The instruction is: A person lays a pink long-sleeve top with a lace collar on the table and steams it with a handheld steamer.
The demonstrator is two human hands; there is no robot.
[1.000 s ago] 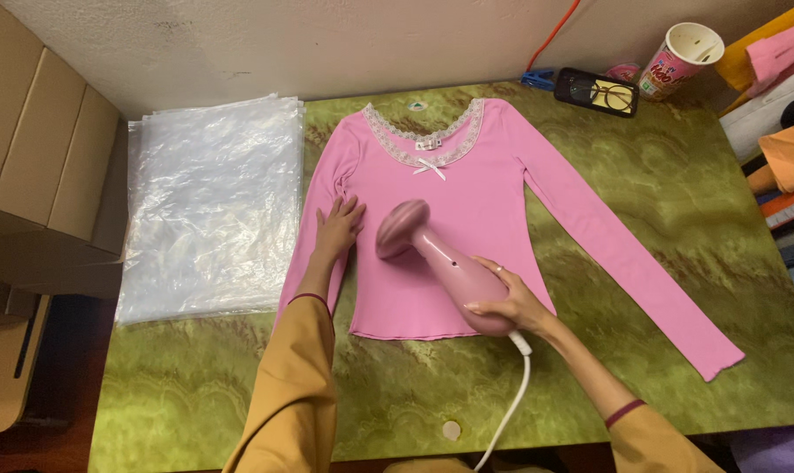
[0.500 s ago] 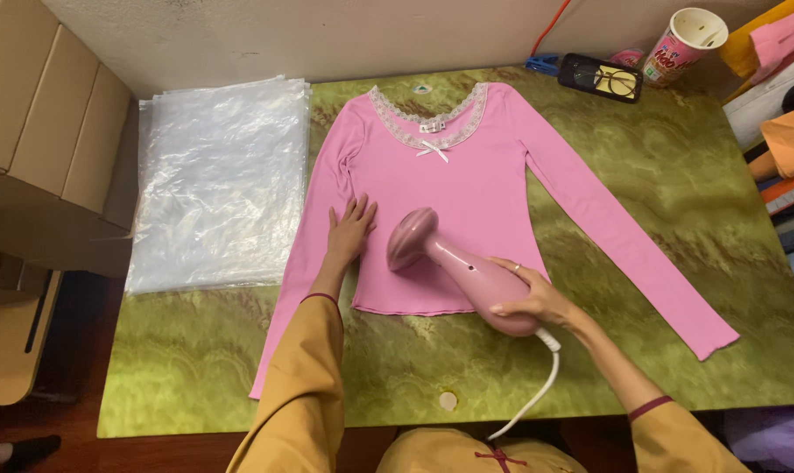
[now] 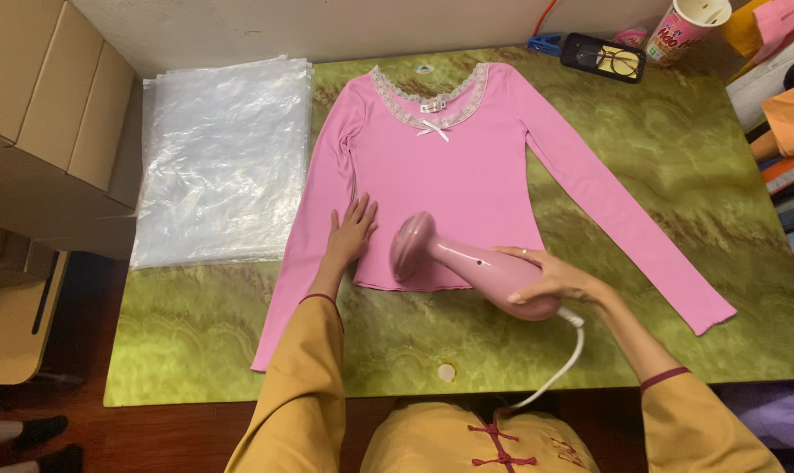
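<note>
Left hand [image 3: 351, 235] pressed flat and open on the pink top [image 3: 467, 175] spread across the green table [image 3: 677, 158], right hand [image 3: 550, 278] gripping the pink steamer [image 3: 467, 267] at the hem, its head just beside those fingers — a scald looks possible.

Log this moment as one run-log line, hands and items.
left hand: flat on pink top | right hand: grips pink steamer over hem | plastic bags: stacked left

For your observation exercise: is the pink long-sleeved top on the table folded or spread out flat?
Spread flat. The pink top lies front up on the green table, both sleeves angled outward, with the left hand pressing its lower edge.
</note>
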